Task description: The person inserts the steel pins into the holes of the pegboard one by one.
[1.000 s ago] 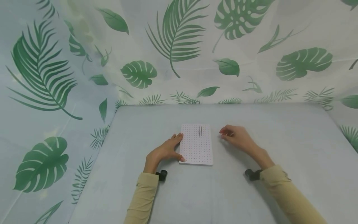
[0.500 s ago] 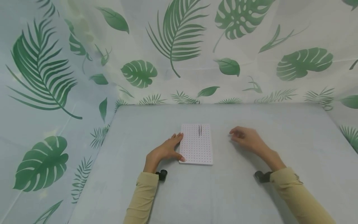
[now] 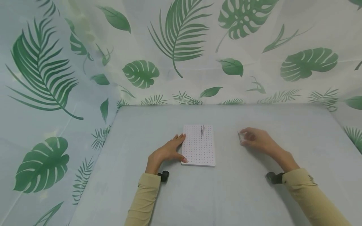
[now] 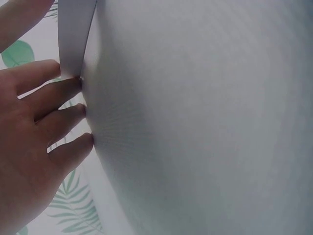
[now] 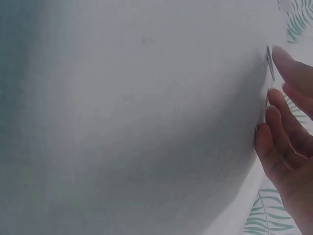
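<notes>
A white pad (image 3: 198,150) with rows of small dots lies on the table in the head view, with a few thin dark lines, marks or pins, near its top. My left hand (image 3: 167,150) rests along its left edge, fingers fairly straight and spread, thumb on the lower left corner. To the right, my right hand (image 3: 258,139) is low over the table with bent fingers. A thin pointed metal piece (image 5: 270,63) is at its fingertips, its exact kind unclear. Thumb and forefinger lie near its two ends; whether they pinch it cannot be told.
The pale table (image 3: 215,194) reaches back to a white cloth wall (image 3: 195,84) printed with green leaves. A second leaf-printed cloth stands at the left. Each wrist carries a small black camera (image 3: 165,176) below the rolled sleeve (image 3: 145,194).
My right hand has moved steadily right, away from the pad, and the thin metal piece now shows at its fingertips. The left hand and the pad have stayed in place.
</notes>
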`<move>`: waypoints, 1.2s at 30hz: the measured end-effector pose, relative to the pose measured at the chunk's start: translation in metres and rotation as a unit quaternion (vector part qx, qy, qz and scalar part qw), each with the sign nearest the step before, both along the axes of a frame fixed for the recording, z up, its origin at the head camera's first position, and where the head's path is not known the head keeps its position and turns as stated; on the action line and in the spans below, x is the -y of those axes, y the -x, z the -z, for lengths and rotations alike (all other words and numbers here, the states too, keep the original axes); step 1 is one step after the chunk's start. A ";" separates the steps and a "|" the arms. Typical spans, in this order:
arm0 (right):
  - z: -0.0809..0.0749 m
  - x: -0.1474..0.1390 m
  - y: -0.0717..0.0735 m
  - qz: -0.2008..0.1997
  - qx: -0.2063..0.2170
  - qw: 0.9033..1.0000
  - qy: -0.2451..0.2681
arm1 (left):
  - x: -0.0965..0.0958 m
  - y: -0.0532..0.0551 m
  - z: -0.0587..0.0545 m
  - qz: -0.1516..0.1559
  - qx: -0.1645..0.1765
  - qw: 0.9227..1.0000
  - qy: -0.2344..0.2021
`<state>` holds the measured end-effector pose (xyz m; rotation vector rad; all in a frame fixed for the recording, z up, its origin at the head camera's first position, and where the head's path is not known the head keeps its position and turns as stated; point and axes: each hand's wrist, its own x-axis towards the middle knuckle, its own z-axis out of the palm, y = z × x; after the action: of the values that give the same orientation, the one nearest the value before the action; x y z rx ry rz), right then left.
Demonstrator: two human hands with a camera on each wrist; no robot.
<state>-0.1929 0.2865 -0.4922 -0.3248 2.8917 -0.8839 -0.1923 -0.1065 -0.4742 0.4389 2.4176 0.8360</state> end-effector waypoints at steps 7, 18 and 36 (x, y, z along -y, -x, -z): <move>-0.001 0.000 0.003 -0.003 0.019 1.000 -0.015 | 0.000 0.000 0.000 0.004 -0.003 1.000 0.002; 0.000 -0.004 0.006 -0.013 0.025 0.999 -0.017 | -0.001 0.001 0.000 0.004 -0.003 1.000 0.002; 0.001 -0.002 0.003 0.023 -0.004 1.000 0.011 | 0.000 0.000 0.003 0.004 -0.004 1.000 0.003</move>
<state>-0.1954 0.2889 -0.4936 -0.2655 2.9088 -0.9249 -0.1928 -0.1066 -0.4774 0.4500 2.4228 0.8235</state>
